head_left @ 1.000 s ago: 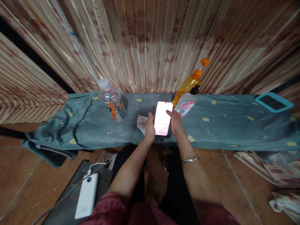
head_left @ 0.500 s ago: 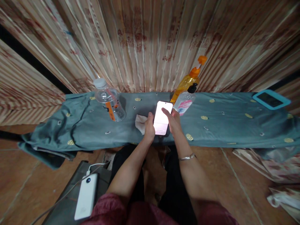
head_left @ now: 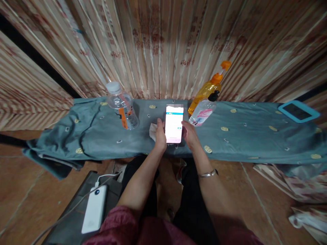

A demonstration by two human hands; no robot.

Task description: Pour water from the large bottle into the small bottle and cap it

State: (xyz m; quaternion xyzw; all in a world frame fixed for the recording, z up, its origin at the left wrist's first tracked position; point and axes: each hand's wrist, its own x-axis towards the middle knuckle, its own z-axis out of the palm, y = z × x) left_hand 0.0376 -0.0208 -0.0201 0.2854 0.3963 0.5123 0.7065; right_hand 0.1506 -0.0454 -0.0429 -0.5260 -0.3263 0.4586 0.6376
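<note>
The left hand (head_left: 160, 135) gripped the left edge of a phone (head_left: 174, 124), fingers curled behind it and thumb along its side, while the right hand (head_left: 189, 133) closed on the right edge, its thumb lying on the lit screen. The phone stood nearly upright between both hands, just above the near edge of the counter (head_left: 255, 136), which was draped in a grey-blue cloth with small yellow marks. Its screen glowed white with a blue band across the top. A crumpled tissue (head_left: 152, 131) lay on the cloth, touching the left hand on its far left side. Further left stood a clear water bottle (head_left: 122, 107) with a white cap and an orange label. Just right of the phone, at the far edge of the counter, an orange bottle (head_left: 205, 93) with a flip cap leaned beside a small clear bottle (head_left: 203, 112) with a black top and a pink label; the two seemed to touch. Far to the right lay a tablet (head_left: 297, 111) in a blue case. A metal bracelet (head_left: 207, 174) circled the right wrist. Near left, below the counter, a white power bank (head_left: 94, 213) with a white cable plugged in rested on a dark surface. A striped curtain (head_left: 163, 47) hung behind the counter.
</note>
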